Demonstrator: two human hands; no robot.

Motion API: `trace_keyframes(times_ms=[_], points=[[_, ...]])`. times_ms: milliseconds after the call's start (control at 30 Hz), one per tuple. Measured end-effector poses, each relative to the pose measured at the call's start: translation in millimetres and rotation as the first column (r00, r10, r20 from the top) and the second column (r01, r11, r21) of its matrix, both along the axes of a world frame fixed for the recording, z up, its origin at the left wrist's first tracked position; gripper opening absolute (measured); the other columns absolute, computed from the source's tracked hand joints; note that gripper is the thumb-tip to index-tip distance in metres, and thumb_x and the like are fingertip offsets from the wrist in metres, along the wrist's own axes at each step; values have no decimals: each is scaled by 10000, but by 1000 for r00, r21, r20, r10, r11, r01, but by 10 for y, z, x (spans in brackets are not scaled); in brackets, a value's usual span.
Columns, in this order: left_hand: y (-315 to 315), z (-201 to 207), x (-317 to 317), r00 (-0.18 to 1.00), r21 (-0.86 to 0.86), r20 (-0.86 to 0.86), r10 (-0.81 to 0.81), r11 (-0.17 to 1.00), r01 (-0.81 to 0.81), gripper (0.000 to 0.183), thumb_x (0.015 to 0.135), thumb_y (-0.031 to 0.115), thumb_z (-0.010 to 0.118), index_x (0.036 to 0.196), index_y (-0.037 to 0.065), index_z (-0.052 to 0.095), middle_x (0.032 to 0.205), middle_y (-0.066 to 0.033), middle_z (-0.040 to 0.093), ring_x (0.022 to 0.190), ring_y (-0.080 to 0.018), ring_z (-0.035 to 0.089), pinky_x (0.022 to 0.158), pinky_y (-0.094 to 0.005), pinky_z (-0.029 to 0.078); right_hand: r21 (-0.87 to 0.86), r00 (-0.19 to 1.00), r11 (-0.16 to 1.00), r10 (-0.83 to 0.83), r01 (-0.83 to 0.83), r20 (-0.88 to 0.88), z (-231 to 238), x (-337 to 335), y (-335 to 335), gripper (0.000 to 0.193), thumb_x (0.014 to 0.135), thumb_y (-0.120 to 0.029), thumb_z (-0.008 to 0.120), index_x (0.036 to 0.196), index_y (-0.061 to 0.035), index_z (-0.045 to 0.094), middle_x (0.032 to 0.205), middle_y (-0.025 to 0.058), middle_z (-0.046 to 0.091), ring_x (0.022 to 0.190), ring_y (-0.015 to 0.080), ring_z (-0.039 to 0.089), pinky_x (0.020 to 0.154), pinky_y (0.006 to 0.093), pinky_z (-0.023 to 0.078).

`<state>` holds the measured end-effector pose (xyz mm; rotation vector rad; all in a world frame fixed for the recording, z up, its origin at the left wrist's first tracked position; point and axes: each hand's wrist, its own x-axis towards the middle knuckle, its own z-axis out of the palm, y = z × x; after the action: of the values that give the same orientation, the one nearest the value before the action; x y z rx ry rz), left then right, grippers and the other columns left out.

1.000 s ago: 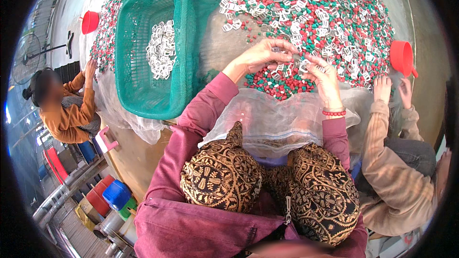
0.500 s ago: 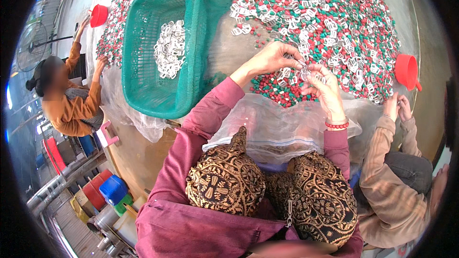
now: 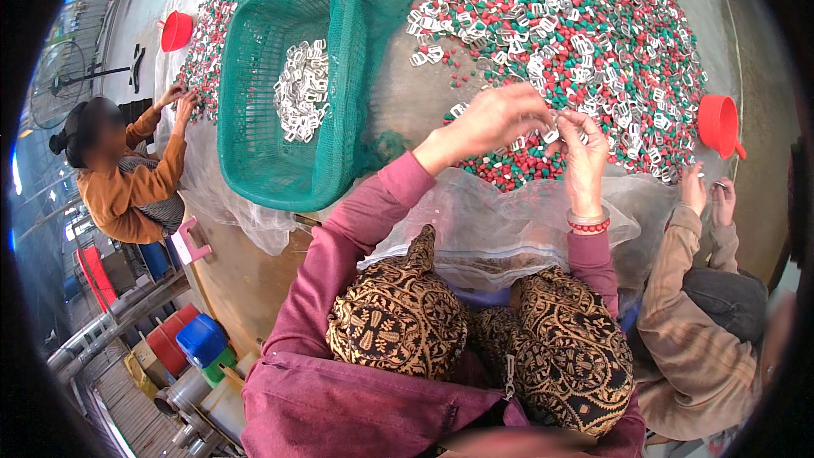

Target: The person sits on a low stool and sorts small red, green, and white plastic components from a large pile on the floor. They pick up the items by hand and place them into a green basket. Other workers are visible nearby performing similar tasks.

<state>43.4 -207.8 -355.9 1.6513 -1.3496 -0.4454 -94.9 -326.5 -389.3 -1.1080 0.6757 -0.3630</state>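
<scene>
My left hand [image 3: 500,123] and my right hand [image 3: 585,153] meet over the near part of a wide heap of red, green and white bits [image 3: 585,59] mixed with white plastic strap buckles. A small white buckle [image 3: 551,131] shows between them. Closed in a pinch, my right fingers are on this buckle. The left fingers curl in close beside it, smeared by motion, so their grip is unclear. Left of my hands stands a green netted basket [image 3: 242,131] with a pile of white buckles [image 3: 301,89] inside.
A red scoop [image 3: 719,125] lies at the heap's right edge, another red scoop [image 3: 176,31] at the far left. One person [image 3: 127,178] works at left; another person's hands [image 3: 704,191] are at right. Sheer netting [image 3: 483,225] drapes over the near edge, above my lap.
My hands have shifted slightly right and stay close together. My right hand is now more upright. The person at left has drawn one hand back from the red scoop toward the other hand.
</scene>
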Motion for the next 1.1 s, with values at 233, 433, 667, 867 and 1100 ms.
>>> trace_keyframes(times_ms=[233, 433, 667, 867, 1100], points=[[169, 201, 196, 857, 43, -448, 253, 964, -262, 140, 764, 103, 672, 887, 42, 650, 830, -56, 636, 727, -145, 601, 659, -286, 475, 341, 995, 935, 83, -100, 63, 15, 22, 11, 289, 903, -151, 525, 1138, 17, 513, 860, 64, 590, 670, 117, 580, 535, 227, 484], [245, 151, 275, 983, 195, -99, 157, 971, -136, 145, 758, 147, 676, 847, 33, 664, 804, -68, 659, 747, -159, 628, 672, -296, 482, 384, 995, 918, 104, -96, 0, -1, -8, 38, 369, 930, -180, 468, 1235, 28, 457, 931, 82, 579, 754, 145, 594, 601, 264, 530], [188, 111, 271, 924, 213, -363, 118, 976, -41, 162, 774, 167, 654, 869, 36, 660, 772, -112, 655, 736, -211, 640, 654, -323, 479, 424, 987, 892, 157, -159, 39, -46, -8, 33, 379, 931, -215, 473, 1229, 20, 465, 950, 88, 580, 788, 163, 607, 627, 280, 545], [196, 43, 275, 978, 375, -181, 108, 926, -33, 208, 817, 193, 612, 900, 3, 608, 745, -87, 624, 713, -154, 587, 659, -305, 456, 484, 965, 838, 252, -253, 69, 74, 28, 102, 391, 920, -249, 497, 1209, 14, 490, 951, 85, 573, 797, 168, 604, 615, 277, 537], [206, -76, 242, 956, 355, -252, 151, 933, -54, 227, 795, 200, 600, 943, 29, 619, 805, -124, 639, 750, -230, 619, 686, -345, 471, 387, 913, 834, 403, -393, 60, 8, -14, 112, 219, 899, -199, 542, 996, -4, 570, 798, 58, 591, 675, 132, 594, 529, 239, 477]])
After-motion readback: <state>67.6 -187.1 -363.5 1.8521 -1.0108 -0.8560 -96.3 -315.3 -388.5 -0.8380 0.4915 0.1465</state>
